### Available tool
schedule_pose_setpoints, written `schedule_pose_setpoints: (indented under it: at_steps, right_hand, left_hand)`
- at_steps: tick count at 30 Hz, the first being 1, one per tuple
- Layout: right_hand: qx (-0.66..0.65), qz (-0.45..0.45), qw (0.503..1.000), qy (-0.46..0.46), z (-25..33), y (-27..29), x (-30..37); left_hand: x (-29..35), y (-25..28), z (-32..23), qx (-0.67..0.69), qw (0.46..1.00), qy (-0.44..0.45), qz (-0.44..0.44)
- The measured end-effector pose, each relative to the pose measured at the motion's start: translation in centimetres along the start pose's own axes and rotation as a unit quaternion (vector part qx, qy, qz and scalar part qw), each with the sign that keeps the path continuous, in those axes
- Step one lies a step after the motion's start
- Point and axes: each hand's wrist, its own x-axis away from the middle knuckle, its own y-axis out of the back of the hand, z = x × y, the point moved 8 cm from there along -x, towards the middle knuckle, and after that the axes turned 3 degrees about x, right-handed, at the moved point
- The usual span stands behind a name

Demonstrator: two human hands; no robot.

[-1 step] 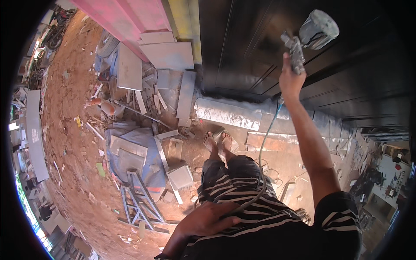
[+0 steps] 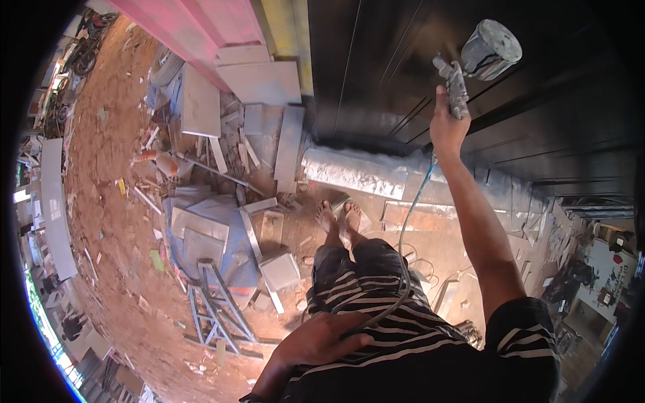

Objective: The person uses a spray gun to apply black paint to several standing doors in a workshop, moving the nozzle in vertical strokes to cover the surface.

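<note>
My right hand (image 2: 449, 131) is wrapped round the grip of a paint spray gun (image 2: 457, 94), with the arm stretched forward at the upper right. A paint-smeared grey cup (image 2: 492, 50) is fixed to the gun. Close in front of it stands a glossy black panelled surface (image 2: 396, 60), with a faint brownish haze near the nozzle. From the gun's lower end a thin air hose (image 2: 415, 201) runs down to my waist. There my left hand (image 2: 321, 341) is closed round the hose, against my striped shirt; its fingers are partly hidden.
Scrap boards (image 2: 259, 80) and offcuts litter the dirt floor ahead and left. A metal frame (image 2: 218, 309) lies near a blue sheet (image 2: 238, 269) at my left. Silvery foil-like sheeting (image 2: 353, 173) runs along the black surface's base, just beyond my feet. Loose hose coils lie right of my legs.
My right hand and the spray gun have shifted slightly to the left along the black surface. The left hand keeps its place on the hose.
</note>
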Motion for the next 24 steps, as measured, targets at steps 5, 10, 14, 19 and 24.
schedule_pose_setpoints:
  at_steps: [5,10,14,19,24]
  right_hand:
    - [0.028,0.028,0.994,-0.106,-8.1,-2.0,6.2]
    - [0.072,0.042,0.987,-0.136,-16.4,-5.7,12.3]
    - [0.084,0.060,0.978,-0.183,-24.2,-8.8,17.5]
    - [0.135,0.070,0.963,-0.223,-33.1,-12.3,23.8]
    - [0.172,0.092,0.936,-0.294,-40.6,-15.2,29.6]
  left_hand:
    - [-2.2,0.6,3.4,0.055,0.997,0.037,-0.034]
    - [-4.9,0.2,10.5,0.095,0.983,0.155,-0.042]
    - [-8.0,0.2,15.9,0.134,0.961,0.239,-0.029]
    - [-10.9,-0.3,22.3,0.181,0.934,0.306,-0.026]
    - [-13.4,-0.7,27.5,0.217,0.906,0.364,-0.024]
